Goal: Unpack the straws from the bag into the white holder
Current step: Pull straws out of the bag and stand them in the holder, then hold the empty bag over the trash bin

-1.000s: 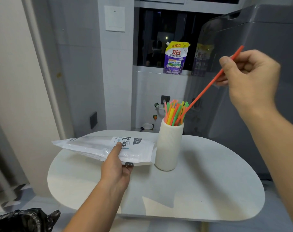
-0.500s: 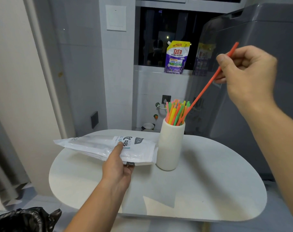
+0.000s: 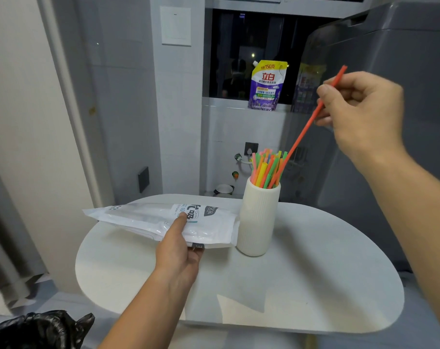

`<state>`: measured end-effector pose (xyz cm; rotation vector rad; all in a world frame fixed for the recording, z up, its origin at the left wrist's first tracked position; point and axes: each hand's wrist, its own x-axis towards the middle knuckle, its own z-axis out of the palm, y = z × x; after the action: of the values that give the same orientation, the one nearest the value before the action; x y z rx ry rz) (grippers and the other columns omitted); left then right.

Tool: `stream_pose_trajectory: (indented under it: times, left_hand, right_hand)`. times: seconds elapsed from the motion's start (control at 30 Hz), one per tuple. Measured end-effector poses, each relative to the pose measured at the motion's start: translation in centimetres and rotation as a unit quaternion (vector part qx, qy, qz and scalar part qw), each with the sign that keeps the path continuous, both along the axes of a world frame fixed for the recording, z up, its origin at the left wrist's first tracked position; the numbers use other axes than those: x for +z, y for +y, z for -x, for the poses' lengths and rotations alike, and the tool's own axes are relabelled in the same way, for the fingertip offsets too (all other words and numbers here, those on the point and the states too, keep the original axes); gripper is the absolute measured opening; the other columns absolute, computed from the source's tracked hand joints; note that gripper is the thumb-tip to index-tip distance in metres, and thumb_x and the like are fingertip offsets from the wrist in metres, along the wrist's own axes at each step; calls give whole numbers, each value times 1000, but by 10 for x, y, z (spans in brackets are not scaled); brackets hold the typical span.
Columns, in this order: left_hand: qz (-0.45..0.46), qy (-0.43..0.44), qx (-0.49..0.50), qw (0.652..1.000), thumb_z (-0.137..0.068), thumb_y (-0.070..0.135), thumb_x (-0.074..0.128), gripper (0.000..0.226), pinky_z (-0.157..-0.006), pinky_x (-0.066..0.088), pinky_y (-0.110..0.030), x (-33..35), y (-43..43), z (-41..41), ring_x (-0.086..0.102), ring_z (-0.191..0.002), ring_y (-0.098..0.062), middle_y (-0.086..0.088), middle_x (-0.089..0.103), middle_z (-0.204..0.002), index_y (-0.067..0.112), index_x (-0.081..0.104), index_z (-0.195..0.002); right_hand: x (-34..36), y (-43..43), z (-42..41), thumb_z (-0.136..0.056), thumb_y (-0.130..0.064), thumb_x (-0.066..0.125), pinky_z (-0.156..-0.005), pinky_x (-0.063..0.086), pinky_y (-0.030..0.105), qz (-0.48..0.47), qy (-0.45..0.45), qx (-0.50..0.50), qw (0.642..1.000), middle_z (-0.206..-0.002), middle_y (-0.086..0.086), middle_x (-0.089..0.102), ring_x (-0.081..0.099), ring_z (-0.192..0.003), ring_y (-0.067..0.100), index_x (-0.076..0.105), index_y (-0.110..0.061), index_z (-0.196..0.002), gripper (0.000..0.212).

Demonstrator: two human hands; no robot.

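Leaning into the ribbed white holder [image 3: 259,222], a thin orange straw [image 3: 303,133] is pinched by the right hand [image 3: 359,117]. The white plastic bag [image 3: 143,217], at the holder's nine o'clock, is gripped by the left hand [image 3: 178,250]. If the straw is levered sideways, the holder could be toppled.

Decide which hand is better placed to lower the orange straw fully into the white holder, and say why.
The right hand. Its fingers pinch the orange straw, whose lower end is among the straws in the white holder. The left hand is busy gripping the bag.
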<state>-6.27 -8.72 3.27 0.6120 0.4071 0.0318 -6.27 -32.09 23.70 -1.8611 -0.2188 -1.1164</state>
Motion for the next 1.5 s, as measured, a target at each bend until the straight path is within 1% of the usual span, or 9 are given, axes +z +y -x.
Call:
stream_pose_trajectory:
  times: [0.3, 0.67, 0.9, 1.03, 1.1, 1.17, 1.27, 1.37, 1.5]
  left_hand:
    - [3, 3, -5, 1000, -96, 14, 68, 40, -79, 61, -39, 1, -1, 1, 73, -111, -25, -6, 76, -122, 15, 63, -136]
    - [8, 14, -3, 1000, -95, 14, 70, 41, -63, 64, -32, 2, -1, 1, 75, -104, -24, -6, 77, -120, 15, 63, -135]
    - [11, -2, -9, 1000, -96, 13, 68, 39, -83, 60, -41, 5, -2, 4, 72, -111, -26, -8, 76, -122, 13, 63, -135]
    - [2, -18, -20, 1000, -97, 15, 68, 35, -73, 62, -37, 8, -3, 5, 75, -106, -24, -6, 77, -119, 13, 66, -132]
    - [-8, -34, -34, 999, -98, 16, 67, 34, -75, 62, -37, 10, -3, 6, 76, -104, -24, -7, 78, -118, 12, 67, -131]
    - [-19, -53, -48, 997, -98, 17, 66, 34, -84, 61, -40, 13, -4, 9, 76, -106, -24, -9, 78, -118, 10, 66, -131]
    - [-46, -73, -71, 994, -98, 17, 65, 34, -85, 61, -41, 16, -8, 16, 75, -107, -27, -13, 77, -118, 6, 66, -130]
    - [-66, -88, -101, 989, -98, 14, 63, 33, -89, 60, -43, 19, -9, 27, 74, -108, -30, -16, 77, -118, 2, 66, -129]
    - [-69, -98, -145, 982, -101, 20, 55, 38, -102, 54, -49, 23, 10, 43, 71, -113, -34, -20, 74, -122, 2, 63, -134]
  right_hand:
    - [-11, 10, -7, -95, -16, 66, -66, 62, 30, 74, 1, -7, 997, -80, -9, 67, 73, -77, 11, 49, -24, -141, 50]
    - [-58, 21, -28, -99, -30, 59, -89, 53, 33, 168, 139, -40, 975, -110, -5, 63, 57, -98, 9, 74, -20, -112, 22]
    - [-78, 21, -28, -101, -36, 52, -100, 48, 43, 173, 181, -52, 967, -117, -5, 58, 49, -117, 17, 75, -20, -110, 30]
    - [-93, 33, 3, -100, -34, 52, -70, 44, 36, 114, 99, -80, 985, -83, 2, 60, 55, -82, 19, 68, -15, -81, 31]
    - [-108, 46, 23, -97, -43, 52, -61, 42, 36, 57, 166, -54, 983, -68, 1, 60, 55, -65, 21, 59, -17, -70, 39]
    - [-126, 59, 38, -92, -61, 50, -68, 53, 41, -30, 318, -12, 948, -77, 2, 68, 66, -69, 24, 59, -21, -83, 43]
    - [-142, 74, 50, -92, -67, 48, -73, 63, 44, -193, 493, 118, 840, -93, 9, 76, 73, -78, 26, 63, -22, -106, 50]
    - [-147, 82, 58, -98, -49, 54, -70, 61, 42, -332, 477, 238, 778, -95, 8, 80, 77, -81, 25, 72, -17, -106, 37]
    - [-159, 94, 64, -99, -23, 60, -55, 59, 32, -352, 448, 248, 784, -85, 8, 80, 76, -70, 19, 71, -5, -99, 22]
